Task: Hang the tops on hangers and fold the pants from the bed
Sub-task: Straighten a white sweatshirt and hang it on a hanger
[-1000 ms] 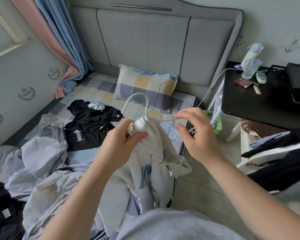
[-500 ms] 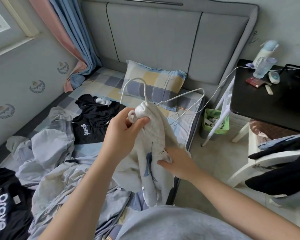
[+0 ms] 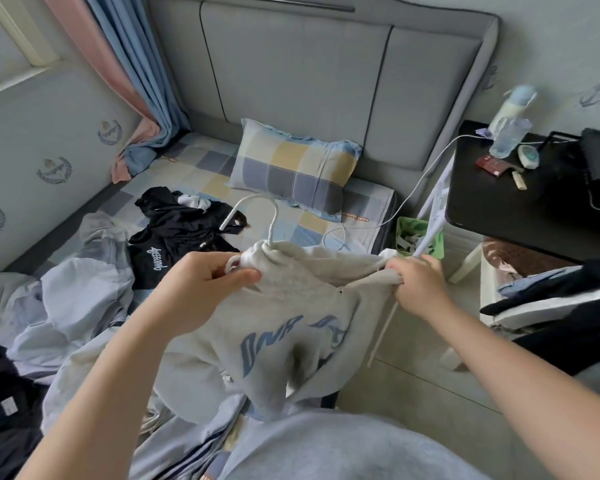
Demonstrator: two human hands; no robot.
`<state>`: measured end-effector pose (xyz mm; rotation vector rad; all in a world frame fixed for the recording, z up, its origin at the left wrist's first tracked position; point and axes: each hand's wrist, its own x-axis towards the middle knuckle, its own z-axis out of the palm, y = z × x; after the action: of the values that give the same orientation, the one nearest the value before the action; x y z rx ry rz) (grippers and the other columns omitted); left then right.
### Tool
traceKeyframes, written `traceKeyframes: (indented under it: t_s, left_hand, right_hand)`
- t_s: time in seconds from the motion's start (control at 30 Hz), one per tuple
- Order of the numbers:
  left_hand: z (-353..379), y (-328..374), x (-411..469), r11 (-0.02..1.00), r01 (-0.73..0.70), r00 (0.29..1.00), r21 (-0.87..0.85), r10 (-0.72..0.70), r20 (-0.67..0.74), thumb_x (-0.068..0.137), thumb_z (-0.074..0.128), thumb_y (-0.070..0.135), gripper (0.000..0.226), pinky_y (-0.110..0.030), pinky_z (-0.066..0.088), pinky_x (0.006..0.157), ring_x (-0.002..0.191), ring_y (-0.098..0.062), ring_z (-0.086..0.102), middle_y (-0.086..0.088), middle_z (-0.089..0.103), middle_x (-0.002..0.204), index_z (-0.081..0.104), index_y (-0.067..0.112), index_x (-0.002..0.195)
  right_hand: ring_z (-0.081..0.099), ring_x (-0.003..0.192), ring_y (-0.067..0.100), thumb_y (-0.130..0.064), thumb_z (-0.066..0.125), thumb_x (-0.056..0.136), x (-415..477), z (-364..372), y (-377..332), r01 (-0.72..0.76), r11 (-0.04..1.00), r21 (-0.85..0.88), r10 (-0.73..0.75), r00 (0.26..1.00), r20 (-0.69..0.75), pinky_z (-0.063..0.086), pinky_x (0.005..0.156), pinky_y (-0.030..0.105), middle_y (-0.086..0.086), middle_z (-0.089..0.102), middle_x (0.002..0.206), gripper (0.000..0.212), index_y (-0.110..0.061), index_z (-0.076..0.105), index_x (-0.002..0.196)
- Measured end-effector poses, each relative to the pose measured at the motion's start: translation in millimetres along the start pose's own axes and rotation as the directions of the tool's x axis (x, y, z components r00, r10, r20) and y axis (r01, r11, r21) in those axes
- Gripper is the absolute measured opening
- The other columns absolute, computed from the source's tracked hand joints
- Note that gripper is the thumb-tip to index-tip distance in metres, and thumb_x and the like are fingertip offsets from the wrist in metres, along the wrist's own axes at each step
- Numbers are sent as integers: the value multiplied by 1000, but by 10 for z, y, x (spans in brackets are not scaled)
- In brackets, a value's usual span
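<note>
Grey-white fleece sweatshirt with blue lettering (image 3: 291, 327) is hanging nearest, over the near edge of the checked-sheet bed (image 3: 201, 174), its body drooping below both hands.

Left hand (image 3: 201, 285) is pinching the sweatshirt's bunched collar. Thumb and fingers are clamped round the cloth and the neck of the thin white plastic hanger (image 3: 258, 216). The hook is standing up just beyond the sweatshirt.

Right hand (image 3: 418, 289) is gripping the sweatshirt's right-side edge, fingers curled over the cloth, and is drawing it taut sideways.

Judgement: the step in hand is seating that shoulder over the hanger arm. The arm is lying under cloth, so whether it is seated cannot be told.

- The left pinch should be firm, so the hook is not twisting.
- The right hand should be easing the shoulder outward and down over the arm end.
- The bunched collar then needs spreading evenly, or the top is likely to slide off.

Beyond the sweatshirt, to its left, a black hooded top with white script (image 3: 174, 237) is lying unhung. Farther beyond, a blue-and-yellow checked pillow (image 3: 291, 171) is leaning.
</note>
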<state>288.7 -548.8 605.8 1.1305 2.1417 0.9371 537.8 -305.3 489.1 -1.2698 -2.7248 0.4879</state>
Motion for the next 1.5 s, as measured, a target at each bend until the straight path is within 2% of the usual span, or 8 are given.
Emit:
traceKeyframes:
  t_s: [0.1,0.33,0.5,0.6,0.8,1.27,1.4,1.5]
  left_hand:
    - [23,22,5,999,20,997,26,-22,77,91,69,35,37,-20,17,43,46,-10,22,6,29,52,59,16,61]
    - [374,260,122,986,-121,981,117,101,167,92,67,39,40,-22,23,46,46,-8,27,9,36,51,58,5,72]
    - [268,95,222,992,-125,977,-28,128,169,89,73,35,21,-40,34,53,56,-18,44,-7,61,66,66,33,108]
    - [177,16,238,990,-112,988,-84,120,100,88,75,26,13,-51,47,62,64,-29,58,-7,72,75,67,27,98]
    - [70,-65,232,989,-142,990,-29,142,-4,93,69,19,13,-25,46,65,64,-8,58,3,71,73,73,27,83]
    - [178,-101,220,985,-164,943,-53,141,-301,101,52,12,17,-27,30,53,53,-6,34,3,43,64,54,11,84]
    - [284,93,232,978,-204,925,48,209,-319,101,53,16,17,-20,30,51,54,-7,38,4,45,63,52,9,86]
    - [306,96,251,979,-191,923,70,204,-326,101,52,18,16,-27,35,56,56,-8,40,4,48,65,52,10,87]
  right_hand:
    - [57,86,36,-2,42,69,5,-282,-170,-9,990,139,11,1000,-16,41,71,36,4,60,77,25,-18,56,83]
    - [56,68,26,-21,36,79,-117,-634,-1113,289,883,371,-337,939,72,46,64,40,2,61,64,26,-16,58,68]
    - [51,73,14,8,44,90,-75,-725,-1134,148,770,621,-351,911,217,43,71,36,9,61,78,20,-1,60,82]
    - [58,82,14,-6,48,87,-72,-835,-1025,90,721,687,-365,892,266,47,77,32,8,66,95,17,-11,62,95]
    - [65,106,20,-12,51,76,-64,-1130,-868,145,764,628,-424,848,319,49,99,40,1,72,109,38,-19,69,108]
    - [65,109,19,-16,40,80,-195,-1258,-849,71,747,661,-415,827,380,48,101,40,-1,72,110,42,-10,71,107]
    - [66,91,13,-21,45,78,-209,-1291,-1037,83,730,679,-445,811,380,49,86,33,-1,73,95,35,-25,75,94]
    - [59,109,39,-17,47,77,-180,-1215,-1078,89,720,688,-404,861,311,43,102,55,25,66,111,40,-7,70,108]
